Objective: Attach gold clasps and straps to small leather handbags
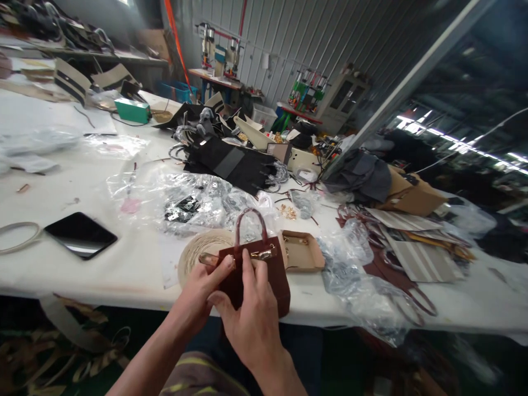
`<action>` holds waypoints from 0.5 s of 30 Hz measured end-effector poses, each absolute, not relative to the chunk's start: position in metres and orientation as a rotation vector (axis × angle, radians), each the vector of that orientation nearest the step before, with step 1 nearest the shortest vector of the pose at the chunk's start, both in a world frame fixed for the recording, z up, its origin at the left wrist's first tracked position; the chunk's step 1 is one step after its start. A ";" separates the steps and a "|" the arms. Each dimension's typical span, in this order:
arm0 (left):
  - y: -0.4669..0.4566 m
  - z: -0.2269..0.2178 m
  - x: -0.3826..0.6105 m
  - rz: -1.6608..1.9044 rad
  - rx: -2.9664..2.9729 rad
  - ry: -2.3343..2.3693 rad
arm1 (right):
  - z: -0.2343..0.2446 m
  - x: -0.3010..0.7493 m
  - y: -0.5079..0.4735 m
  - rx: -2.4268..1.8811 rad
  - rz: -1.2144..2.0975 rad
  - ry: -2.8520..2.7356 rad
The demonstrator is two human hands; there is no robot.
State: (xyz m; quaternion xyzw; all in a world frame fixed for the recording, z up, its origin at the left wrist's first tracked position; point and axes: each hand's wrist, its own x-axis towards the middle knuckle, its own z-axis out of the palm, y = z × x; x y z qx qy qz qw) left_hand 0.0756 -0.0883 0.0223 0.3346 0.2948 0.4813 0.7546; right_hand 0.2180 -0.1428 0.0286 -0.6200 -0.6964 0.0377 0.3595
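A small dark red handbag (pixel 276 272) with a curved top handle and a gold clasp stands upright at the near edge of the white table (pixel 61 275). My left hand (pixel 202 294) grips its left side, thumb and fingers pinched near the clasp strap. My right hand (pixel 249 316) wraps the bag's front from below, with the forefinger stretched up to the gold clasp (pixel 262 254). Both hands are closed on the bag.
A black phone (pixel 80 235) lies to the left. A coil of pale cord (pixel 198 250) sits behind the bag and a small cardboard tray (pixel 303 250) to its right. Clear plastic bags (pixel 193 201) of metal parts, black bag panels (pixel 231 162) and dark red straps (pixel 396 275) crowd the table.
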 end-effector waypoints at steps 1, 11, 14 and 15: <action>-0.092 0.031 0.074 0.997 0.787 0.554 | 0.036 0.219 -0.143 -1.642 0.111 -1.748; -0.100 0.103 0.091 0.791 1.036 0.187 | 0.149 0.307 -0.178 -1.727 -0.042 -1.471; -0.083 0.125 0.087 1.101 1.161 0.517 | 0.172 0.343 -0.190 -1.688 0.015 -1.223; -0.076 0.133 0.082 1.215 1.219 0.609 | 0.176 0.355 -0.191 -1.625 0.100 -1.156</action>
